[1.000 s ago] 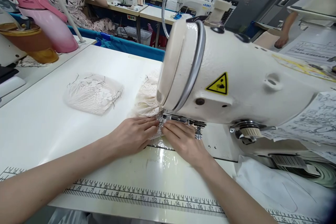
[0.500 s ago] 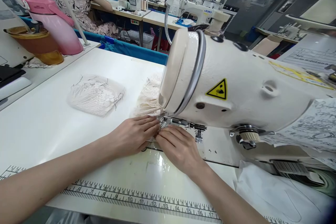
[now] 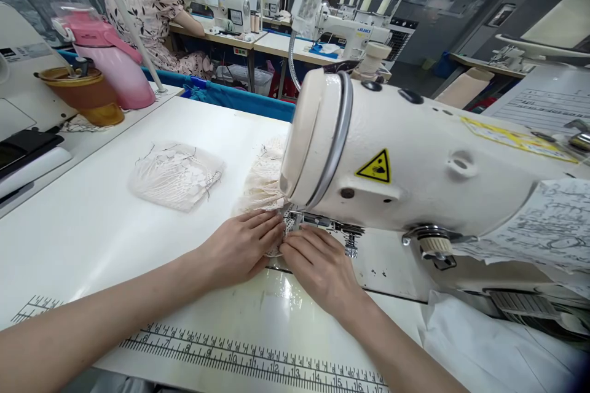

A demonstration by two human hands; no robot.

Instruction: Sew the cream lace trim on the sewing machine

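A gathered cream lace fabric (image 3: 262,181) runs under the presser foot of a white sewing machine (image 3: 415,129). On its left side lies my left hand (image 3: 246,242), the fingers close together and pressing the lace beside the foot. My right hand (image 3: 320,261) sits just right of it with bent fingers, gripping the near edge of the lace at the foot. The fingertips of both hands are partly hidden, and the machine head covers part of the fabric. Flat on the table to the left is a second cream lace piece (image 3: 177,175) with loose dark threads.
A printed ruler (image 3: 253,362) runs along the table's front edge. White cloth (image 3: 488,331) lies at the right. A brown cup (image 3: 85,92) and a pink bottle (image 3: 113,61) stand at the back left. Another person (image 3: 142,18) sits at a machine beyond.
The camera view has shifted slightly, so the scene sits a little lower. Both hands stay at the presser foot on the lace, with little visible movement.
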